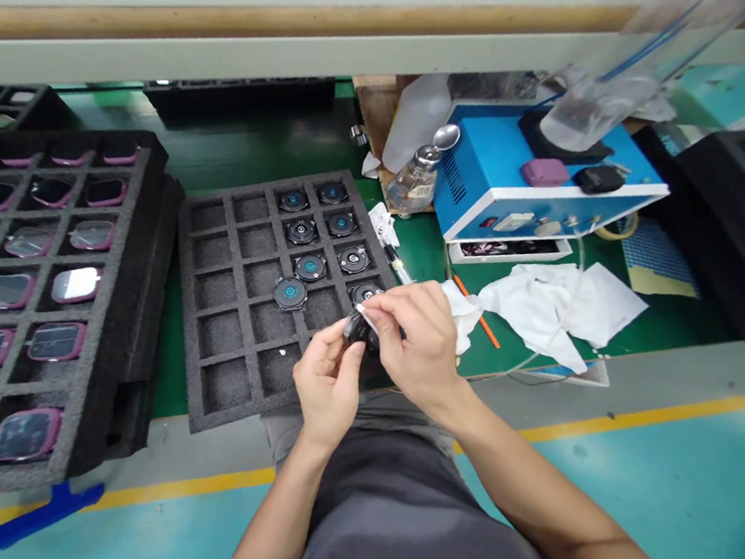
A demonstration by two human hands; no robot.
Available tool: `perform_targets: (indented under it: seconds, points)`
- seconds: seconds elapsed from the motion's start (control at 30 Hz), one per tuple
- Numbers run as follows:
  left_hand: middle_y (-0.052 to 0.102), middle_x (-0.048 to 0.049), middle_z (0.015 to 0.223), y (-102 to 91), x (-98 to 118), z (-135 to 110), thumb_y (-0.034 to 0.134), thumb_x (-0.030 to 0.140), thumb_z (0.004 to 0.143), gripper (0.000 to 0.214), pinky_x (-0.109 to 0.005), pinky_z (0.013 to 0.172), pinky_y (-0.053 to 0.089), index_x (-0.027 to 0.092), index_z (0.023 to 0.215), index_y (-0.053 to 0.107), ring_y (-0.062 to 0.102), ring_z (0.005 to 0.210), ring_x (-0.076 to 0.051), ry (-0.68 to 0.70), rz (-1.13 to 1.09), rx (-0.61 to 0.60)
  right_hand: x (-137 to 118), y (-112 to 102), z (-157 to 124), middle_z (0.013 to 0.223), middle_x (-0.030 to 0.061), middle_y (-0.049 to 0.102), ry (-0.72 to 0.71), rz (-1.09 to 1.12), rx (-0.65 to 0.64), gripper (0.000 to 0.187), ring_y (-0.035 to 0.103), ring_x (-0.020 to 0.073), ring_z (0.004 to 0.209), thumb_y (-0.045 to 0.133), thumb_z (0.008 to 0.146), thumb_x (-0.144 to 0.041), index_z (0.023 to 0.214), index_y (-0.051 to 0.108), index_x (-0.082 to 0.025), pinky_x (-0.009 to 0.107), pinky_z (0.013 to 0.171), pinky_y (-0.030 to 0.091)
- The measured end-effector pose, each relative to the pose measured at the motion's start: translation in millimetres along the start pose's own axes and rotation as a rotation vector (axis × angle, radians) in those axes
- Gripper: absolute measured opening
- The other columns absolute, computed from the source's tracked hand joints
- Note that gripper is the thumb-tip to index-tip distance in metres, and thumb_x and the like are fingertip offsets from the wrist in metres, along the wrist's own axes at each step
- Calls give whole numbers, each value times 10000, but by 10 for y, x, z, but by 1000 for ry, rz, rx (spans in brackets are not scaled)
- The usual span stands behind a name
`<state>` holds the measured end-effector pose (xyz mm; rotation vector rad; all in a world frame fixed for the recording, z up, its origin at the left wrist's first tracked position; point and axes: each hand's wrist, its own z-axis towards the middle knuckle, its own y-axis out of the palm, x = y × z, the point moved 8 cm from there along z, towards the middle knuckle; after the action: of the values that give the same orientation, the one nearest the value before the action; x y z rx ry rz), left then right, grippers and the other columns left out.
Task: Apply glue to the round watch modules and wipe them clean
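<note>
Eight round black units sit in the foam tray, filling the cells on its 12-to-3 o'clock side, while the cells toward 9 o'clock look bare. One more dark round unit is over the tray's 5 o'clock corner, held in the curled fingers of the left hand. The right hand pinches a white wipe tight against it. Fingers cover most of the unit, so can't really see its face.
</note>
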<state>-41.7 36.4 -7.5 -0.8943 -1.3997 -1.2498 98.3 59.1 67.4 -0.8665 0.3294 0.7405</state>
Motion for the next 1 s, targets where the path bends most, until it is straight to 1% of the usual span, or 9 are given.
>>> perform_targets:
  seconds: [0.07,0.13,0.27,0.4,0.53,0.63,0.73,0.87,1.0]
  points:
    - [797,-98,1084,-4,-33,7,738,262,864,253,-311,916,617,159,1092,705,766,1005,-205,-48,-12,14,156,-91,32,851,68,707,9,-144,83,133,587,223,844,589,973,-214,898,698,-217,392,795,436]
    - [797,-102,1080,-6,-54,16,750,300,858,282,-334,922,619,155,1095,704,764,1010,-218,-82,-21,23,276,-196,63,829,56,694,27,-172,115,132,585,221,823,583,975,-221,899,691,-222,388,782,436]
    - [784,-123,1128,1,-69,25,764,346,844,337,-391,985,600,148,1110,704,749,1073,-256,-102,-25,22,161,-280,71,835,39,695,-77,-71,36,77,595,201,803,623,948,-186,945,685,-232,363,750,465]
    - [785,-122,1126,23,-66,20,761,333,844,326,-380,990,597,155,1113,711,753,1064,-252,-94,-17,2,-88,-173,22,854,50,709,-233,-56,-41,116,591,196,810,643,927,-141,994,687,-224,360,736,464]
    - [795,-113,1094,24,-89,45,793,325,815,353,-354,912,632,155,1114,716,766,1011,-241,-143,-79,-13,-94,4,-8,840,38,719,-333,-64,-87,125,563,193,806,645,921,-123,969,695,-227,352,706,435]
    - [797,-108,1086,-4,-142,76,824,349,788,402,-355,814,665,158,1122,710,771,974,-241,-247,-189,-6,14,14,-26,844,33,729,-318,-87,-84,125,557,193,800,652,916,-122,956,703,-230,355,712,429]
    - [793,-108,1097,-43,-160,98,847,352,767,433,-370,796,672,162,1128,701,768,981,-247,-314,-278,14,106,-64,-35,822,34,720,-231,-78,-84,119,581,189,793,655,916,-121,947,709,-223,353,722,449]
    - [794,-99,1087,-38,-160,104,861,329,755,436,-370,803,668,169,1131,708,765,975,-242,-335,-324,-2,88,-153,9,842,40,715,-110,70,-55,100,620,179,791,668,914,-130,945,715,-213,346,729,490]
    - [789,-96,1119,-3,-158,99,846,303,778,385,-341,807,658,175,1121,725,757,998,-232,-307,-319,-35,-33,-13,105,828,39,715,-114,149,-92,96,624,179,791,653,930,-147,927,725,-211,352,731,503]
